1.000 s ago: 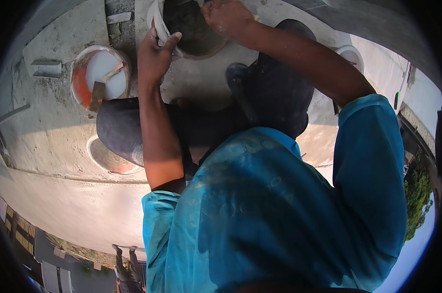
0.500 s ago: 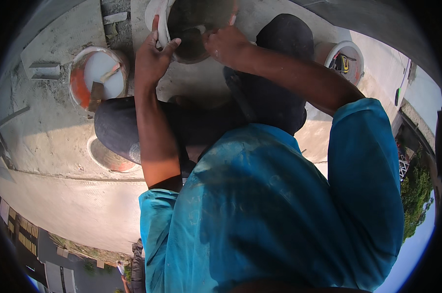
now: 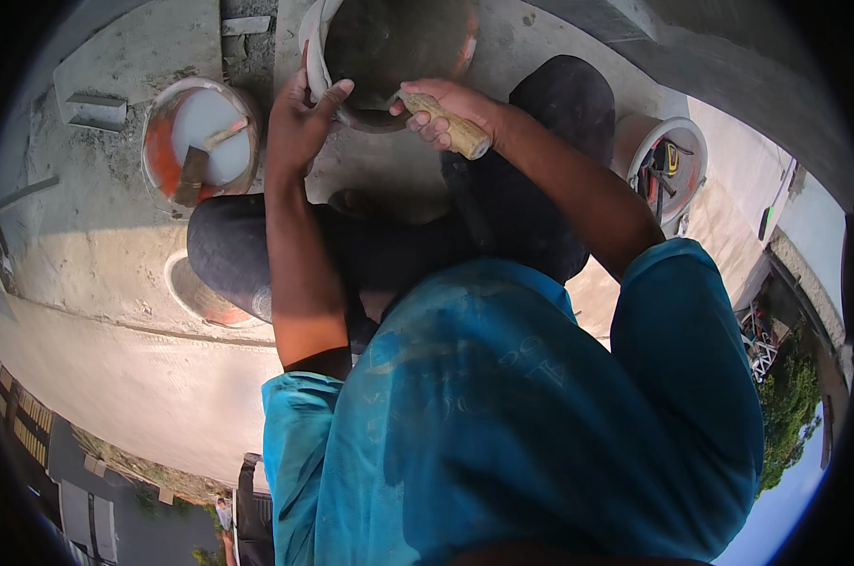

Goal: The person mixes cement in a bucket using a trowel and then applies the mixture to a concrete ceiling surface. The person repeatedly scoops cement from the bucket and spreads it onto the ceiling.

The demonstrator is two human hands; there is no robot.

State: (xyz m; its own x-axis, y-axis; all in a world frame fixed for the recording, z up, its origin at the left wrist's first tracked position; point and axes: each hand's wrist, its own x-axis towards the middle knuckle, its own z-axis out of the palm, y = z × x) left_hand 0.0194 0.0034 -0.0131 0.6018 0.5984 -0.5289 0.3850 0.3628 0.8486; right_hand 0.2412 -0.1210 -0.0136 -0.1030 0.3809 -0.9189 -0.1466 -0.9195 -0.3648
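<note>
My left hand (image 3: 299, 118) grips the pale, thick rim of a dark-bottomed bucket (image 3: 403, 57), which is tilted with its mouth toward me. My thumb lies on the inner side. Beside the bucket's lower right edge, my right hand (image 3: 450, 108) is closed round a wooden-handled tool (image 3: 468, 140). The handle's butt points down and right, toward me. A bit of metal shows at its front end, but the working end is hidden or too dark to make out.
At left stands a bucket (image 3: 153, 174) of milky liquid, a brush (image 3: 193, 174) lying across its rim. A smaller container (image 3: 177, 283) sits by my left knee. At right, another bucket (image 3: 696, 151) holds hand tools. A metal channel piece (image 3: 97, 111) lies on the concrete at far left.
My right hand has turned and drawn back slightly, so the wooden handle now shows. The left hand stays on the rim. The whole view has shifted a little.
</note>
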